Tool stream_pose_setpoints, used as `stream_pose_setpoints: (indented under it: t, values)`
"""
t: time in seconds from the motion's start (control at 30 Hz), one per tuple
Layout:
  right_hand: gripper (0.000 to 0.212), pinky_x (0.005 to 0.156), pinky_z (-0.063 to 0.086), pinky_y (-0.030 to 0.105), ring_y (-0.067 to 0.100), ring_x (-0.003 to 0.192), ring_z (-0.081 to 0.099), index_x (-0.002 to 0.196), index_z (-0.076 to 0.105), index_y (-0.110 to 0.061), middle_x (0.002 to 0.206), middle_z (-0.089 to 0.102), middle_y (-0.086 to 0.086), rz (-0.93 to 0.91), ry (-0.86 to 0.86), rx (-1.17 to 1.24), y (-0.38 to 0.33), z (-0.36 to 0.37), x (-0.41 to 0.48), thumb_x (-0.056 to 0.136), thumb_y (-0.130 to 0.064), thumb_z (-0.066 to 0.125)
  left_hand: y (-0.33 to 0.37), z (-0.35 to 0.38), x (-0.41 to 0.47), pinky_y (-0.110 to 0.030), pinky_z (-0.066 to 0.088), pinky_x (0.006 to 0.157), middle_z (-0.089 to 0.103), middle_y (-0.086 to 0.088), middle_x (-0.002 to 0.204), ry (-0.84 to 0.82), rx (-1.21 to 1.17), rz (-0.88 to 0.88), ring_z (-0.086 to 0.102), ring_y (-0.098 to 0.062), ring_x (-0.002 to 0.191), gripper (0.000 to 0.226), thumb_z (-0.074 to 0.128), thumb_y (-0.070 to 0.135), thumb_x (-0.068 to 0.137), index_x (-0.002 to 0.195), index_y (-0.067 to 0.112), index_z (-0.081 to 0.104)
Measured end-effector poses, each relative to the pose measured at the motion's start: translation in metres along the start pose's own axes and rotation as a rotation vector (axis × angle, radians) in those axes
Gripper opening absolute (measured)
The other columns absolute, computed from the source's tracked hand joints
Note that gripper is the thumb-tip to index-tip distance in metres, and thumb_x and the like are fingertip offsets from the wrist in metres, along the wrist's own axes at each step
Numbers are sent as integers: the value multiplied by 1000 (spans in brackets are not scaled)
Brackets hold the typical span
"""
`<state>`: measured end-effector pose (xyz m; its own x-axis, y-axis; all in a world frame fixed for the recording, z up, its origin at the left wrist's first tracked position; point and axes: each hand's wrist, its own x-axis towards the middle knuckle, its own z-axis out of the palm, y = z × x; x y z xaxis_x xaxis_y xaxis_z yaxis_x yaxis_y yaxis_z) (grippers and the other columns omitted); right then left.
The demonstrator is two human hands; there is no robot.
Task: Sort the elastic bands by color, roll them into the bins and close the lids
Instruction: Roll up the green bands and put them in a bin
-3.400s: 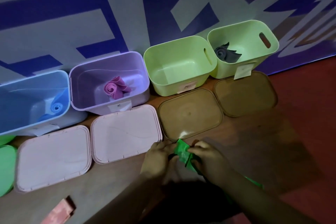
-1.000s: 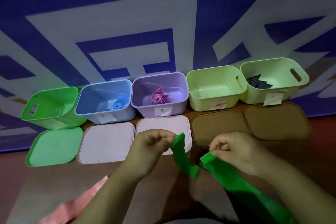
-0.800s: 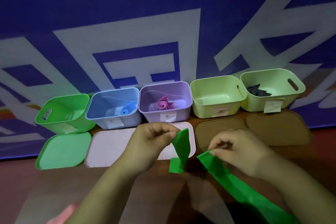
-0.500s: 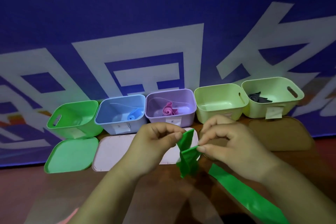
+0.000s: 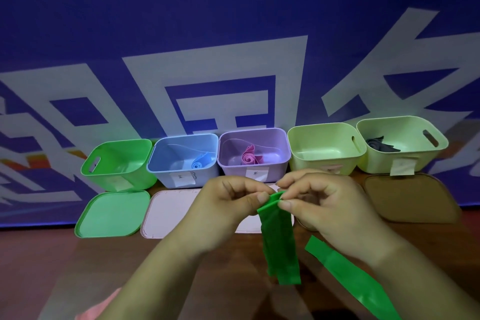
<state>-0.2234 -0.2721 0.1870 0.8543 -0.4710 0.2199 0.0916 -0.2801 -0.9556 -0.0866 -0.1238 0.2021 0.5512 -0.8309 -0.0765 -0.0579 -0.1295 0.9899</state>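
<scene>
Above the brown tabletop (image 5: 52, 262): left hand (image 5: 228, 205) and right hand (image 5: 327, 208) pinch the folded top edge of the bright green elastic band (image 5: 280, 241).
Band tail: trails free toward lower right.

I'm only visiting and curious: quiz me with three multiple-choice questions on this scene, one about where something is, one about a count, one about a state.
1. Where is the pink roll? A in the purple bin; B on a lid; C on the floor.
2. How many bins stand in the row? A three; B five; C seven.
3. The green band is: A lying in a bin; B rolled on the table; C pinched by both hands.

1 A: it lies inside that bin.
2 B: green bin, blue bin, the purple one, two pale green bins.
3 C: left hand and right hand each pinch its top.
</scene>
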Motion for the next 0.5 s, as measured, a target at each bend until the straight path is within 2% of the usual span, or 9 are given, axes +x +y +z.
stream_pose_setpoints:
  t: [0.17, 0.23, 0.33, 0.4, 0.5]
  values:
    - [16, 74, 53, 24, 18, 84, 71, 73, 75, -26, 93, 74, 0, 10, 15, 26, 0, 1, 2, 74, -10, 78, -1, 0, 2, -54, 52, 92, 77, -12, 92, -3, -4, 11, 68, -40, 94, 11, 69, 14, 87, 92, 13, 79]
    - [12, 71, 53, 23, 17, 80, 71, 74, 75, -26, 90, 75, 3, 27, 30, 29, 1, 1, 3, 74, -14, 78, -2, 1, 3, -52, 53, 91, 77, -12, 92, -6, 1, 5, 67, -41, 96, 12, 68, 11, 89, 93, 11, 79]
    - [18, 62, 49, 22, 13, 68, 67, 75, 75, -25, 83, 74, 5, 64, 67, 52, 5, -1, 3, 76, -8, 81, -6, 2, 5, -41, 56, 85, 77, -7, 91, -2, 15, 13, 70, -30, 90, 13, 65, 9, 92, 94, 11, 78]
    - [23, 63, 51, 22, 13, 67, 66, 74, 75, -24, 80, 74, 5, 77, 102, 48, 8, -1, 3, 76, -2, 81, -9, 3, 7, -32, 56, 79, 77, -5, 90, 8, -17, 30, 69, -19, 82, 11, 67, 13, 92, 93, 12, 78]
    - [24, 60, 49, 17, 7, 60, 63, 74, 73, -20, 71, 72, 3, 110, 135, 103, 10, -1, 4, 75, 4, 78, -14, 7, 9, -26, 56, 73, 75, -5, 83, 40, -110, 52, 67, -13, 75, 9, 76, 13, 81, 90, 10, 77]
